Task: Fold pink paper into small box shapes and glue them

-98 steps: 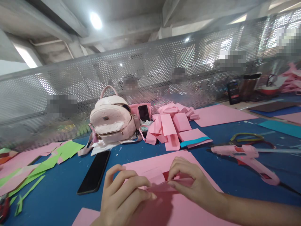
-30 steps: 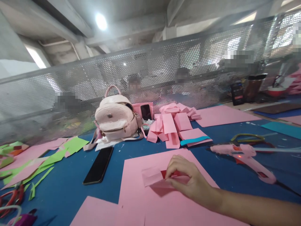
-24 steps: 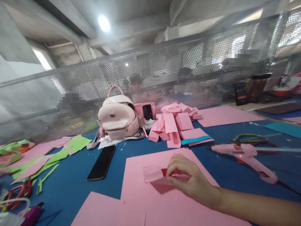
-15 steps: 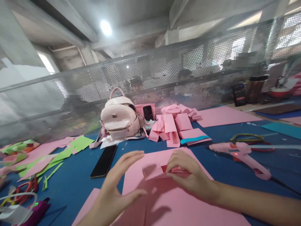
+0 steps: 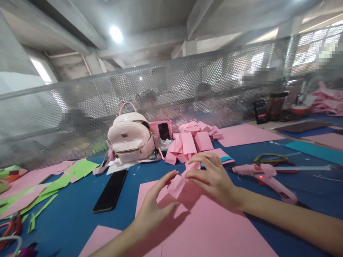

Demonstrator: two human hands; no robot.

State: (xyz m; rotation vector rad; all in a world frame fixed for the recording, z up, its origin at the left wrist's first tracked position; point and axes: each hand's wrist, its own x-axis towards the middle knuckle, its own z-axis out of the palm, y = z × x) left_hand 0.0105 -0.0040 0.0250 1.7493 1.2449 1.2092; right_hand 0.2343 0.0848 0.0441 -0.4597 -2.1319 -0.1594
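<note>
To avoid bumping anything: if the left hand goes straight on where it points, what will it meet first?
The left hand would probably first meet the small folded pink paper held by the right hand, though this single view leaves depth unclear.

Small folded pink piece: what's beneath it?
A large pink sheet shows below the folded piece; what the piece and right hand cover can't be seen.

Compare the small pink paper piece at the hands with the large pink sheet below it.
Size: the small piece is far smaller than the large sheet.
Pose: the small piece is held tilted in the right hand; the large sheet lies on the blue table.
Shape: the small piece looks folded; the large sheet looks flat.
Shared: both are pink.
</note>
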